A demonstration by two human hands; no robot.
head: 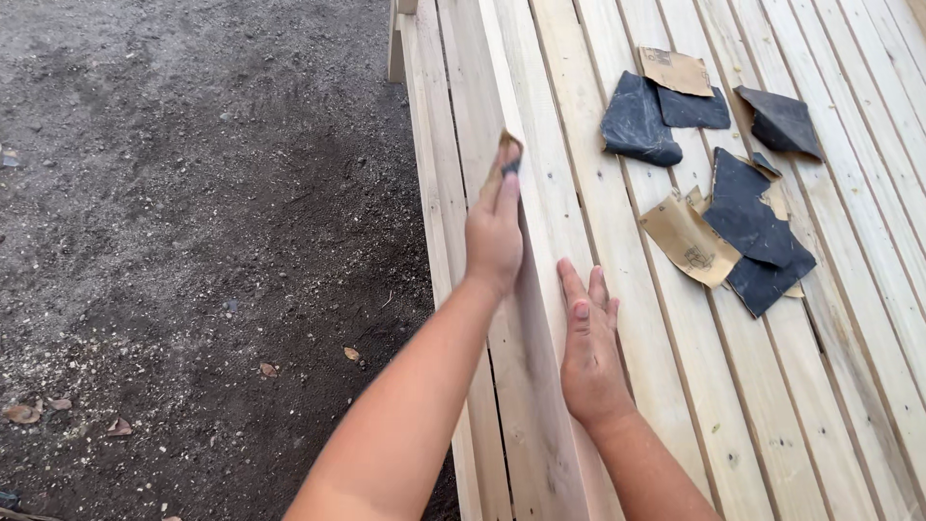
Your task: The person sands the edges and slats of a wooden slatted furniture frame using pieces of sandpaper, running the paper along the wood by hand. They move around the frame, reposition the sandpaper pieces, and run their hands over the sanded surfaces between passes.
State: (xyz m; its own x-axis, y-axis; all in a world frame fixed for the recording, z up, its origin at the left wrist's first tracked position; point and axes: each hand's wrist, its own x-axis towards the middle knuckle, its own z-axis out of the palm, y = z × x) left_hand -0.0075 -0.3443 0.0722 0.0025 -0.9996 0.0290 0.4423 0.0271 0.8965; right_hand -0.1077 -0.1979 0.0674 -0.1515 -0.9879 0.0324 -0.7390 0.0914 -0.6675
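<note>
My left hand [494, 232] presses a small folded piece of sandpaper [508, 152] against the raised edge rail [526, 318] of a pale wooden slatted structure. The sandpaper shows tan backing and a dark grit side at my fingertips. My right hand [588, 347] lies flat on the slats just right of that rail, fingers together and pointing away from me, holding nothing.
Several loose sandpaper sheets [743, 217], dark grit and tan backing, lie scattered on the slats [849, 318] to the right, some folded [637, 121]. Dark gravelly ground [193, 241] with a few dry leaves lies to the left of the structure.
</note>
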